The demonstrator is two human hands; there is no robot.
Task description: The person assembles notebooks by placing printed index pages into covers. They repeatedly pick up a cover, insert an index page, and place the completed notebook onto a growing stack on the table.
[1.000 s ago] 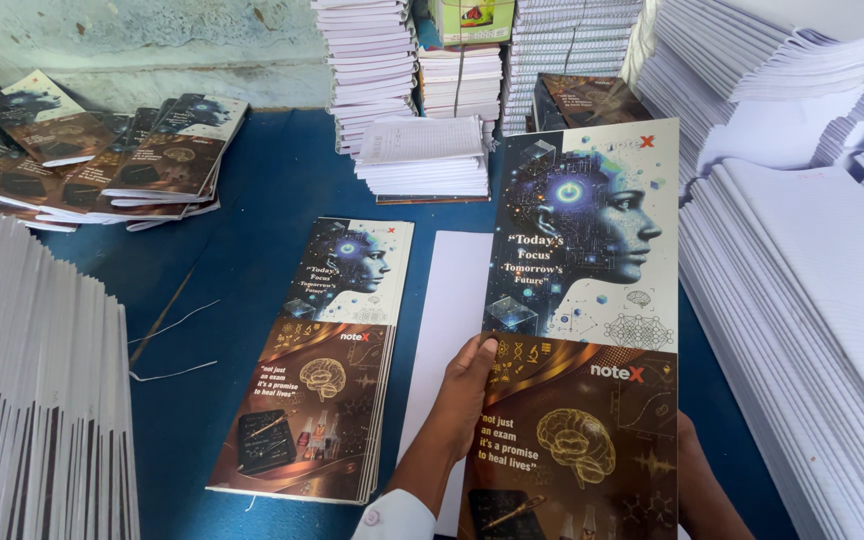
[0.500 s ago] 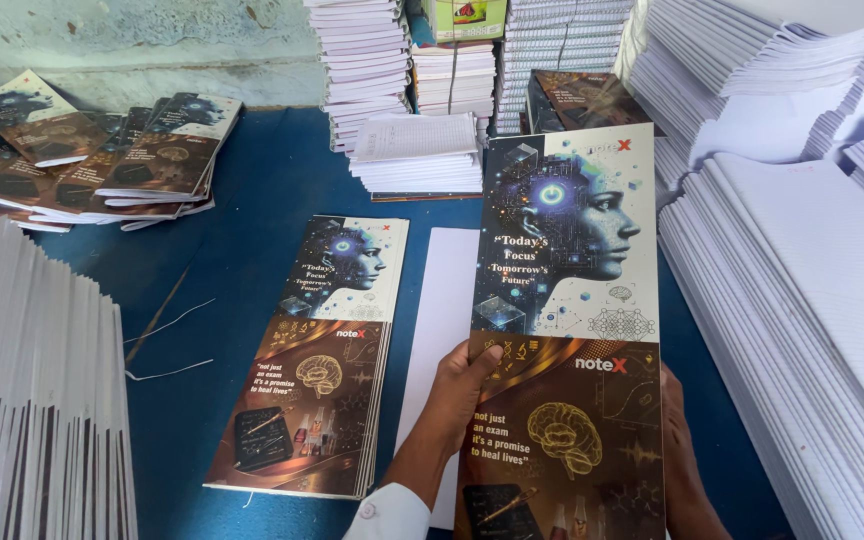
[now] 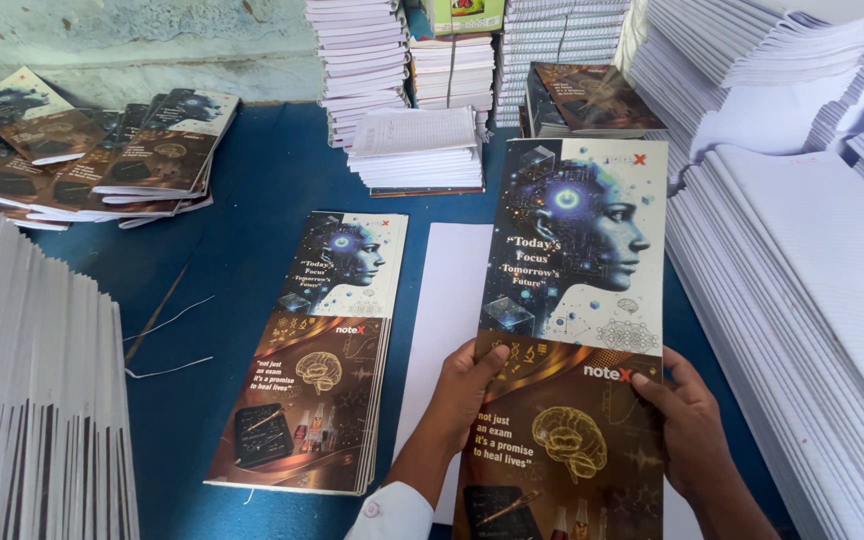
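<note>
I hold a long printed notebook cover sheet [image 3: 570, 300], dark at the bottom and pale at the top with a head in profile. My left hand [image 3: 464, 385] grips its left edge, thumb on the printed face. My right hand [image 3: 690, 425] grips its right edge. The sheet hovers above white paper sheets [image 3: 444, 300] lying on the blue table [image 3: 252, 230]. To the left lies a pile of the same cover sheets [image 3: 320, 350], flat on the table.
Tall stacks of white paper blocks [image 3: 802, 280] fill the right side and another stack [image 3: 32, 400] the near left. Fanned printed covers [image 3: 102, 150] lie at the far left. Notebook piles [image 3: 417, 150] stand at the back, and loose threads [image 3: 167, 340] lie on the table.
The cover sheet in my hands has shifted slightly left and lower over the white sheets. My right hand's fingers now show on its right edge.
</note>
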